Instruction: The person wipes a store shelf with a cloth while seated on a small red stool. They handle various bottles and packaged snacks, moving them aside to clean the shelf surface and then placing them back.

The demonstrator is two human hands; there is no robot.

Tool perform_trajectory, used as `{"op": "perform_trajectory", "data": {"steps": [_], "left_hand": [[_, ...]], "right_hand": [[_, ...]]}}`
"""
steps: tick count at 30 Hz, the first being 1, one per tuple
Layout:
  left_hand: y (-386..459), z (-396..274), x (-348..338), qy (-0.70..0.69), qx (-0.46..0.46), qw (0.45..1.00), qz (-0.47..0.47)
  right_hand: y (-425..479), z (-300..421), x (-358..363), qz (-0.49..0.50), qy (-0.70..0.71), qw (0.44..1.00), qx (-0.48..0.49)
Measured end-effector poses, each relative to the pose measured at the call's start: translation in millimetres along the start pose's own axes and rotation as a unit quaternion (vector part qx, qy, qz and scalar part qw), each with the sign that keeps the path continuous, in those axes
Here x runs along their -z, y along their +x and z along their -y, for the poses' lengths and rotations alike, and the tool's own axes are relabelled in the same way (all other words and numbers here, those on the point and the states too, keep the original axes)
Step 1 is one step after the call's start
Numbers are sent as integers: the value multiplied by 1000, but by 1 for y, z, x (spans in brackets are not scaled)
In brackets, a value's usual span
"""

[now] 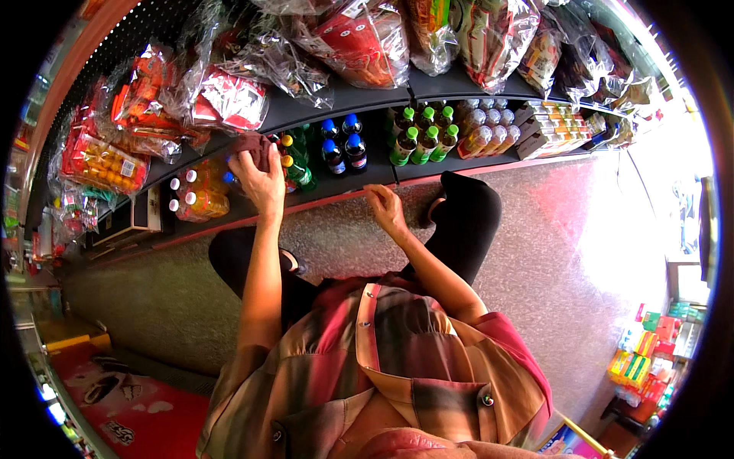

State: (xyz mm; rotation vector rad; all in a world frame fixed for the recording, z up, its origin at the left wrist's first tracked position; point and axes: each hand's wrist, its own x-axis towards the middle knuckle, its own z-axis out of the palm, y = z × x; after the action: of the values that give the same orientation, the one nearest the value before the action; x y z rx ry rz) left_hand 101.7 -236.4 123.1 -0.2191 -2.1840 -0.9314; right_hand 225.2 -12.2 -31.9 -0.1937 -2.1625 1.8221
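My left hand (pixel 262 186) grips a dark brown cloth (pixel 252 148) against the edge of the dark shelf (pixel 338 98). Below and left of that hand stand orange drink bottles with white caps (pixel 202 195). To its right are green bottles with yellow caps (pixel 299 172). My right hand (pixel 387 211) hovers over the floor in front of the lower shelf, its fingers loosely bent and nothing visible in them. Nearest to it on the lower shelf are dark bottles with blue caps (pixel 344 154) and green-capped bottles (pixel 425 140).
Bagged packets (pixel 361 43) fill the upper shelf, some hanging over its edge. Shrink-wrapped bottles (pixel 490 132) and stacked cartons (pixel 550 129) stand farther right. A red printed box or panel (pixel 137 407) lies behind at lower left. Colourful boxes (pixel 636 361) are piled at right.
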Motion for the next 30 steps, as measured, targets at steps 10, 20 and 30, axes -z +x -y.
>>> {"op": "perform_trajectory", "data": {"steps": [10, 20, 30], "left_hand": [[-13, -30, -48, 107, -81, 990, 50], [-42, -111, -127, 40, -201, 970, 133], [-42, -124, -139, 82, -256, 947, 176]], "right_hand": [[-2, -52, 2, 46, 81, 987, -130], [-3, -75, 0, 77, -64, 987, -127], [-7, -76, 0, 119, -199, 969, -88]]}}
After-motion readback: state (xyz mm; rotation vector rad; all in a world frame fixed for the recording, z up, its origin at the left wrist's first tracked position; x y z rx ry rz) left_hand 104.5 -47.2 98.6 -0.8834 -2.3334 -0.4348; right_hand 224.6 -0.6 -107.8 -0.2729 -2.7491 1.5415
